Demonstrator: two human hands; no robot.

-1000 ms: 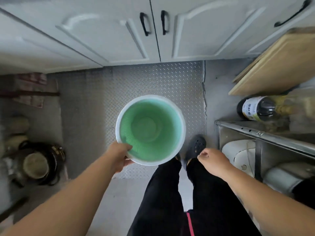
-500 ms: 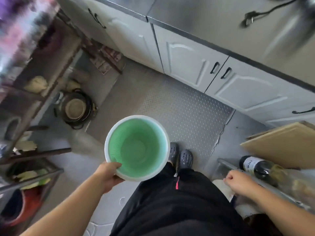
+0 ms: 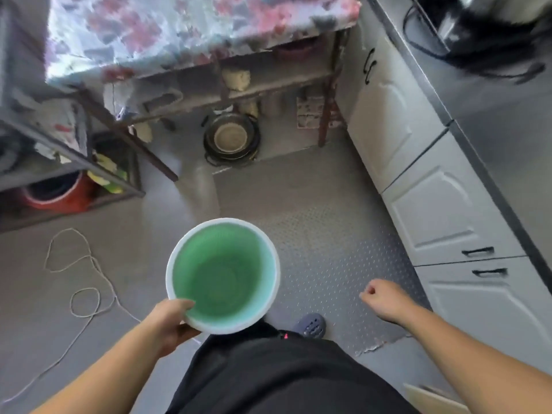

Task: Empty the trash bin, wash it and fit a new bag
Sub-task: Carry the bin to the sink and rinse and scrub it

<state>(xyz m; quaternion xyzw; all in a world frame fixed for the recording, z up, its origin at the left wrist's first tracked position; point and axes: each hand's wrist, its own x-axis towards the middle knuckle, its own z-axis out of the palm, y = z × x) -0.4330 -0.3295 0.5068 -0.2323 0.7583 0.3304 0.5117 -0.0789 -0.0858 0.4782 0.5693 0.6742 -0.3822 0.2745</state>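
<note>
The trash bin [image 3: 227, 273] is a round green basket with a white rim, seen from above with nothing inside it and no bag. My left hand [image 3: 174, 322] grips its near rim, thumb hooked over the inside edge, and holds it upright in front of my legs. My right hand [image 3: 383, 300] hangs free to the right above the checker-plate floor mat, fingers curled into a loose fist with nothing in them.
White cabinets [image 3: 433, 198] under a grey counter run along the right. Ahead stands a table with a floral cloth [image 3: 191, 34], a stack of dark pans [image 3: 231, 140] below it. A metal rack [image 3: 68, 162] is at left. A loose cord [image 3: 89, 282] lies on the floor.
I have turned left away from the cabinets, which now run along the right. The bin stays in my left hand. My right hand has left the rack at my right.
</note>
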